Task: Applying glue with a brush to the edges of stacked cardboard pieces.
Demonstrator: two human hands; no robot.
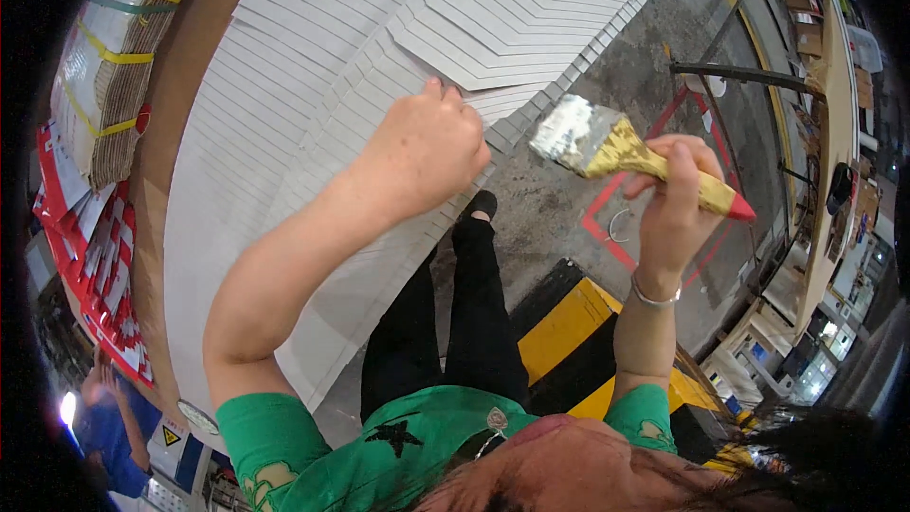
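My right hand (678, 204) is wrapped round the yellow, red-tipped handle of a paintbrush (611, 147). Its wide bristles, coated in white, point left and hang over the floor beside the table's edge. Over the table, my left hand (431, 147) is closed, knuckles up, at the near side of many overlapping white sheets (313, 66). Its fingertips are turned under, so what they hold, if anything, is hidden. Just beyond that hand, a fanned group of sheets (493, 24) lies with a raised edge casting a shadow.
Strapped cardboard stacks (123, 66) and red-and-white packets (95, 256) are at the left on the brown tabletop (156, 180). A yellow-and-black striped block (569, 332) stands on the floor near my legs. A black metal frame (739, 74) is at the right. Another person in blue (118, 427) is at lower left.
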